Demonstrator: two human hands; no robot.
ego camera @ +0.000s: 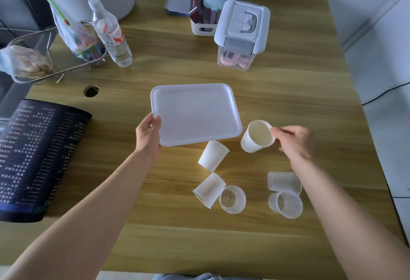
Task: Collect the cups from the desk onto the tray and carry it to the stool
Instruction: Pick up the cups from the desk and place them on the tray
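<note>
- The landmark is the white rectangular plastic tray point(196, 113) with rounded corners, near the middle of the wooden desk point(288, 93); nothing lies on it.
- The left hand point(148, 136) grips the tray's near-left corner, thumb on top of the rim and the other fingers curled underneath.
- The right hand point(296, 142), just right of the tray's near-right corner, pinches the rim of a white paper cup point(257, 136) between thumb and fingertips; this held cup is tilted, its mouth facing up towards the camera, just beside the tray's corner and not on it.
- A second white paper cup point(213, 156) lies on its side just below the tray's near edge.
- Further from the tray on that near side, a frosted translucent plastic cup point(208, 190) lies tipped, touching a clear plastic cup point(233, 199) that stands upright.
- Nearer and to the right of the tray, two more frosted plastic cups point(285, 193) sit against each other beside the right forearm; one lies on its side.
- Beyond the tray's far edge stands a lidded clear storage box with a pale handle point(241, 33).
- Far-left of the tray is a clear plastic water bottle point(111, 35).
- Left of the tray lies a dark printed mat point(35, 155).
</note>
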